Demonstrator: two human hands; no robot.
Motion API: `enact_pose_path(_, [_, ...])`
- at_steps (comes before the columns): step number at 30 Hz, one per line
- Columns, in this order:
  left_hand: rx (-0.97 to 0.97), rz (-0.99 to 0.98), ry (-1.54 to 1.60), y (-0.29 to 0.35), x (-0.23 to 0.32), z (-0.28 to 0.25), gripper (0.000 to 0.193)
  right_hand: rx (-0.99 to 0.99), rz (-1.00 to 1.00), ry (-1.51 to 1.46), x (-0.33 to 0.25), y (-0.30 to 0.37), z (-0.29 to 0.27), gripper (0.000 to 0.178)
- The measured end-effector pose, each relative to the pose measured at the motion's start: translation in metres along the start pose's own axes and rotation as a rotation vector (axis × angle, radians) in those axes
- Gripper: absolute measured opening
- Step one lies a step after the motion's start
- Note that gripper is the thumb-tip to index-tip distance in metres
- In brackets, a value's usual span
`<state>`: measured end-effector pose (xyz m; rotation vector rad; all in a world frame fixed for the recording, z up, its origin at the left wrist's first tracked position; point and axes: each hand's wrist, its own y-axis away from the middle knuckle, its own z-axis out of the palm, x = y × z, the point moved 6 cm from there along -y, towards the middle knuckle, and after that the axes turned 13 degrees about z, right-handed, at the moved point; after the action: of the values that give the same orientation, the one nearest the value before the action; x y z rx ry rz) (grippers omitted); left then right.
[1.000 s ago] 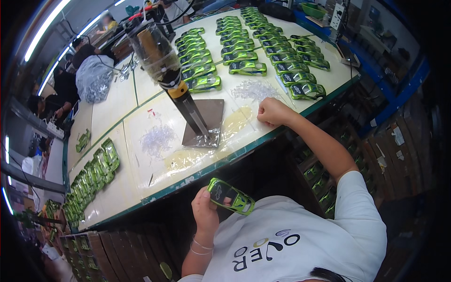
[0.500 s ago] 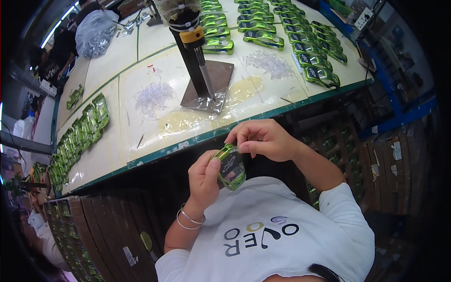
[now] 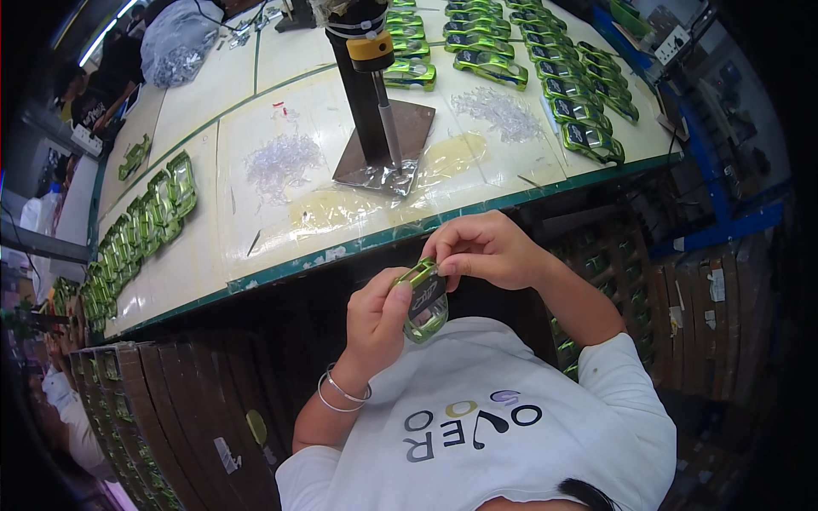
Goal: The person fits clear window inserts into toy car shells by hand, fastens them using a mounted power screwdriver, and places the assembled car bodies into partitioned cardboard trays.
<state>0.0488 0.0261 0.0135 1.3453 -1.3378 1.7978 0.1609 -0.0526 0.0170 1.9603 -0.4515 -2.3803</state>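
A shiny green toy car body [image 3: 426, 300] with a dark panel is held before my chest, just off the table's front edge. My left hand [image 3: 377, 319] is closed on its left side, thumb lying along its edge. At the car's upper right corner, my right hand [image 3: 482, 250] pinches with thumb and forefinger. Whether a small part sits between those fingertips cannot be made out. The underside of the car is hidden by my fingers.
A dark post with a yellow collar [image 3: 371, 53] stands on a brown base plate [image 3: 348, 173]. Heaps of small clear plastic pieces [image 3: 285, 166] flank it. More green car bodies line the table's left side [image 3: 162, 200] and back right [image 3: 588, 140]. Stacked brown trays [image 3: 183, 392] stand below.
The view has shifted slightly. My left hand and the car body have tilted a little, and my right fingers stay at the car's upper corner.
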Motion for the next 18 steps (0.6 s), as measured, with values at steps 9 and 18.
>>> enact_pose_path(9, [-0.041,0.016,-0.06,0.0,0.004,0.002,0.024,0.087,-0.06,0.22,-0.01,0.005,0.001,0.002])
enact_pose_path(18, [-0.086,0.111,-0.072,-0.003,0.013,0.005,0.022,0.03,-0.065,0.313,-0.019,0.008,0.001,0.004])
